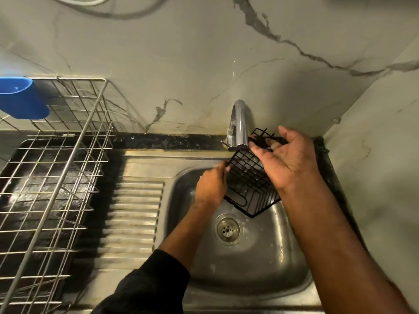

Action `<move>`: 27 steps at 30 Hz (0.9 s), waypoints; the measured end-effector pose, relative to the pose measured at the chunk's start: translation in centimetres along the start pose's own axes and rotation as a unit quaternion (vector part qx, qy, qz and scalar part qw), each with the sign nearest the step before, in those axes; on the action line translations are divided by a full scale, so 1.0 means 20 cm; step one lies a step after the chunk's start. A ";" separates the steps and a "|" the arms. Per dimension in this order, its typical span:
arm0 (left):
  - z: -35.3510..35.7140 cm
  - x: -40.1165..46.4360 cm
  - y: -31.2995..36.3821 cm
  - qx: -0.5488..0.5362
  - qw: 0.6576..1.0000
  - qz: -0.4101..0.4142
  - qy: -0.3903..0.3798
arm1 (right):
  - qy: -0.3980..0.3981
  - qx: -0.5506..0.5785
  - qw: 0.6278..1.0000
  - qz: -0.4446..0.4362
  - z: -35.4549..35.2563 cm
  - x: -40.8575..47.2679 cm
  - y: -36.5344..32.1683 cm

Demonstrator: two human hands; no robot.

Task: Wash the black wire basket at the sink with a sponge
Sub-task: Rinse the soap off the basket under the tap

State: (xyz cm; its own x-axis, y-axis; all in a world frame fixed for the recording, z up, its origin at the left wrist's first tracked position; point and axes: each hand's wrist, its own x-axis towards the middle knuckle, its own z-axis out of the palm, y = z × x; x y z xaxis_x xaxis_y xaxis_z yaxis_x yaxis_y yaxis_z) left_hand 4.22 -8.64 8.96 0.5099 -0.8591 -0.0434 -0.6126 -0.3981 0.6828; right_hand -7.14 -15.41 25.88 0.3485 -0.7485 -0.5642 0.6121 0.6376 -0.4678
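The basket (248, 184) hangs tilted over the sink (238, 257), right under the tap (238, 125), one corner pointing down toward the drain (227, 230). The left hand (212, 185) pinches its left edge with curled fingers. The right hand (288, 159) lies against its far right side, fingers mostly straight and spread; whether the thumb hooks a wire I cannot tell. No sponge shows in either hand or anywhere around the sink, and no stream from the tap is clear, though drops glint on the wires and in the bowl.

This looks like a rinse or a hand-rub step, not scrubbing. The next move calls for a sponge, which means one hand must let go while the other keeps the basket steady over the bowl.

The sink holds only some water drops and the drain strainer. On the left, a steel rack (56, 168) stands on a dark tray (13, 177) beside the ribbed drainboard (133, 214); no dishes show in it. A blue cup (22, 98) hangs at its far left corner, contents unseen.
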 end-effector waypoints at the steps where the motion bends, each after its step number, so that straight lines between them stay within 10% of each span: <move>1: 0.01 -0.01 0.00 0.017 1.000 -0.012 -0.002 | -0.005 -0.029 0.999 0.016 0.00 0.00 -0.01; 6: 0.05 -0.07 -0.04 -0.092 0.990 -0.086 0.068 | -0.072 -0.267 0.959 0.061 -0.07 0.09 -0.02; 9: 0.07 -0.08 -0.07 -0.002 0.998 -0.060 0.032 | -0.035 -0.642 0.763 -0.069 -0.14 0.13 0.01; 13: 0.08 -0.11 -0.07 0.054 0.997 -0.047 -0.013 | 0.001 -0.834 0.495 -0.245 -0.25 0.20 0.03; 18: 0.10 -0.16 -0.07 0.050 0.997 -0.046 -0.040 | -0.005 -0.881 0.369 -0.296 -0.27 0.21 -0.01; 23: 0.13 -0.19 -0.11 0.028 0.997 -0.069 -0.027 | -0.056 -0.813 0.445 -0.371 -0.24 0.19 0.04; 27: 0.15 -0.21 -0.11 0.010 0.997 -0.074 -0.017 | -0.079 -0.654 0.709 -0.250 -0.24 0.21 0.16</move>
State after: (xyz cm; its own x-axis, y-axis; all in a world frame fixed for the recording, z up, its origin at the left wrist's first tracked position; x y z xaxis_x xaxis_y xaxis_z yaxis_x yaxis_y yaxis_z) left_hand 1.67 -5.09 5.43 0.5755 -0.8005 -0.1673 -0.5440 -0.5275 0.6525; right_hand -7.15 -15.73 18.72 0.4589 -0.8857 -0.0698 -0.4595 -0.1694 -0.8719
